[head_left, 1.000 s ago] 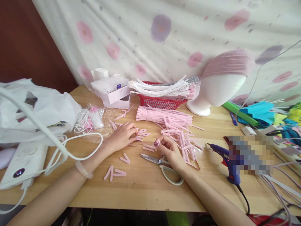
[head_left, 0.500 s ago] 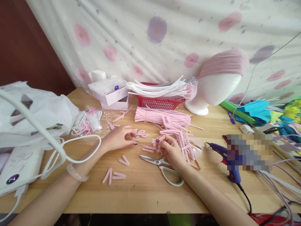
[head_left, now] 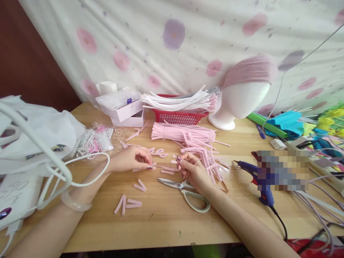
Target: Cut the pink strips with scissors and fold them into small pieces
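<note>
My left hand [head_left: 134, 158] is closed low over the table, thumb and fingers pinched on a short pink pipe cleaner piece [head_left: 153, 165] that is partly hidden. A few inches to the right, my right hand [head_left: 192, 167] pinches another small pale pink pipe cleaner piece [head_left: 174, 161]. Between the hands lie a narrow pink measuring strip [head_left: 169, 168] and a cut straight piece [head_left: 167, 172]. Curled pink pieces [head_left: 160, 153] rest just behind. Scissors [head_left: 188, 190] lie partly beneath my right hand, blades pointing left. Nearer me are several folded V-shaped pink pieces [head_left: 133, 203].
Pink pipe cleaner bundles [head_left: 182, 132] lie before a red basket [head_left: 177, 117]. A foam head [head_left: 239, 102] stands behind, right. A glue gun [head_left: 264, 186] with its cord lies right. Left are bagged beads [head_left: 96, 141], white boxes [head_left: 127, 114] and a white cable [head_left: 104, 170].
My left hand has closed its fingers in a pinch on a pink piece. My right hand stays nearly in place, its small piece now showing more. The view has shifted slightly right.
</note>
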Tool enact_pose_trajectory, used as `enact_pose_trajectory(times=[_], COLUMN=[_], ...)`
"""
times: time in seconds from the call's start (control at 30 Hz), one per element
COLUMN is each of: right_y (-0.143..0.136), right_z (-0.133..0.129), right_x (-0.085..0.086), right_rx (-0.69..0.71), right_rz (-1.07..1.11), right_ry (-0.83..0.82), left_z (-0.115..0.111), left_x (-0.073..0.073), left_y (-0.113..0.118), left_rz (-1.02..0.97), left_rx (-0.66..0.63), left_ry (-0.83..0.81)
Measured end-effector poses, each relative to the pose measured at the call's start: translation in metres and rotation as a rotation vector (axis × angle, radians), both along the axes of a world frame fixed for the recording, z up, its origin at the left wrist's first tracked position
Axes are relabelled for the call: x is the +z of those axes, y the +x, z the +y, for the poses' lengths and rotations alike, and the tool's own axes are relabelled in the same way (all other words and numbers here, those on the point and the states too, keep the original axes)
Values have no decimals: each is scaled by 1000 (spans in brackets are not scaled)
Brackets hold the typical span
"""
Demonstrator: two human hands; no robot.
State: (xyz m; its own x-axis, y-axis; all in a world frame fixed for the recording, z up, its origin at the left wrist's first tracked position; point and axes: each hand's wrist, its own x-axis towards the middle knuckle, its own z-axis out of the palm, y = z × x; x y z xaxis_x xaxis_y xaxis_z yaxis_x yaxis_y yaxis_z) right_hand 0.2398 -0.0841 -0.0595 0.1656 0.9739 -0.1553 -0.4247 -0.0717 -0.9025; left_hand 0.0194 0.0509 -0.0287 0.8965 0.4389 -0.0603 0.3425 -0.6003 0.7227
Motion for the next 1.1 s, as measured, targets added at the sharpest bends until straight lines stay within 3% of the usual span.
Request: enact_pose_trajectory(times=[0.1, 0.2, 0.27, 0.43, 0.5, 0.63, 0.93, 1.1], right_y=[-1, -3, -5, -9, -10, -9, -3, 0], right_z=[-1, -2, -3, -7, -8, -7, -8, -8], right_x=[1, 3, 4, 4, 2, -1, 1, 2], right_rx=[30, 65, 92, 154, 174, 243, 601, 699], right_rz=[20, 33, 44, 80, 95, 118, 204, 271], right_ry=[-15, -30, -35, -36, -35, -37, -161, -257], left_z=[-3, -17, -30, -50, -52, -53, -52, -57], left_x=[8, 9, 6, -8, -12, -12, -13, -20], left_y=[-2, 3, 9, 20, 23, 27, 23, 22], left_rz=[37, -47, -160, -274, -334, -418, -377, -405], left_rx=[-95, 59, 185, 25, -17, -36, -168, -168], left_ry=[-81, -23, 105, 571, 676, 756, 1023, 1007])
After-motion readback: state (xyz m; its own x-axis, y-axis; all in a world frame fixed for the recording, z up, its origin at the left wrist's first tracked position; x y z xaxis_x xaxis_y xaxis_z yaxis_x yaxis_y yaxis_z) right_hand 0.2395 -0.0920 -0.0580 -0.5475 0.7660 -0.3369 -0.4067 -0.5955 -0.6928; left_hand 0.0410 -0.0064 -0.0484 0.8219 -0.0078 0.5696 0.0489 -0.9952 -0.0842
